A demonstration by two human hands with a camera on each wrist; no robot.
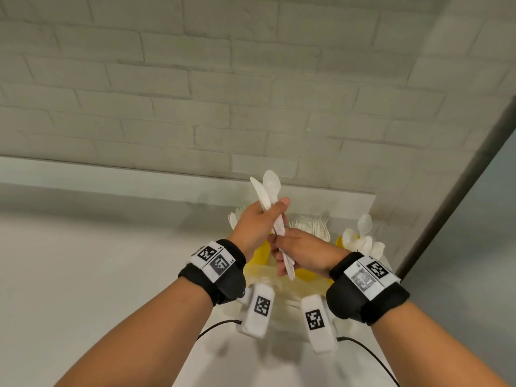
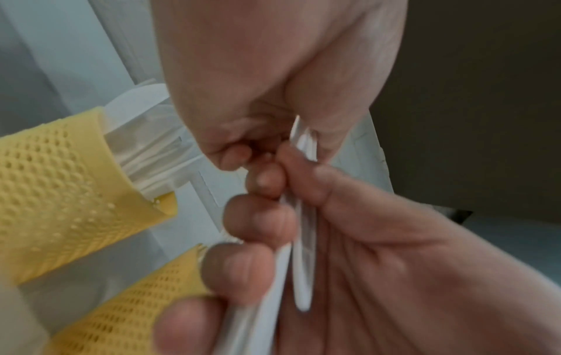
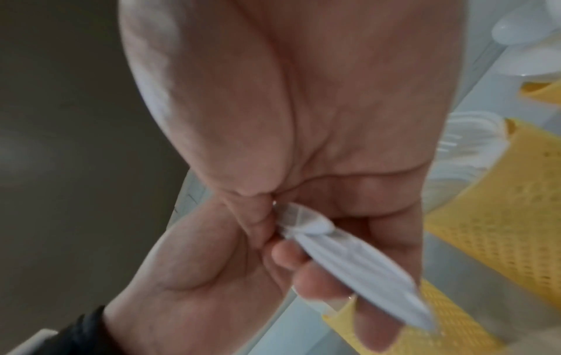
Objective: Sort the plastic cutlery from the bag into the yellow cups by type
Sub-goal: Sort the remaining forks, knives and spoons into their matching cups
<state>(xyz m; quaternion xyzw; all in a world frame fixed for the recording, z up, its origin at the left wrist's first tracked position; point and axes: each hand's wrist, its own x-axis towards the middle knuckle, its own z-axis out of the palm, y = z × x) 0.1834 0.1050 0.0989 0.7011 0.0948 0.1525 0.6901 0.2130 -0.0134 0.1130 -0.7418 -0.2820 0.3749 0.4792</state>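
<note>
The left hand (image 1: pixel 255 227) is curled tight around a small bunch of white plastic cutlery (image 1: pixel 269 203). The bunch stands up out of the fist. At its top you can see a round white plastic spoon bowl (image 1: pixel 271 183) and a flat white plastic knife blade (image 1: pixel 260 194) side by side. The thumb lies across the handles.

The right hand (image 1: pixel 303 254) is just below the left hand and touches it. Its fingers are curled too, and they pinch the low ends of the same white handles (image 3: pixel 358 261). In the right wrist view the fingertips (image 3: pixel 283 255) press on the handles from the side. In the left wrist view the left fingers (image 2: pixel 261 216) wrap the handles, and the right hand sits right above them. So both hands hold one bunch, up in the air, over the cups.

Under the hands are yellow plastic cups with small holes in their sides (image 2: pixel 60 192). They stand on a white table (image 1: pixel 83 261) by a white brick wall (image 1: pixel 195 93). One cup on the right (image 1: pixel 339 241) is full of white spoons (image 1: pixel 360 238). A cup in the middle holds white forks (image 1: pixel 312 223) with the prongs up. A cup on the left holds more white pieces (image 1: pixel 234 219), but the hand hides most of them. The pictures do not show the bag clearly.
</note>
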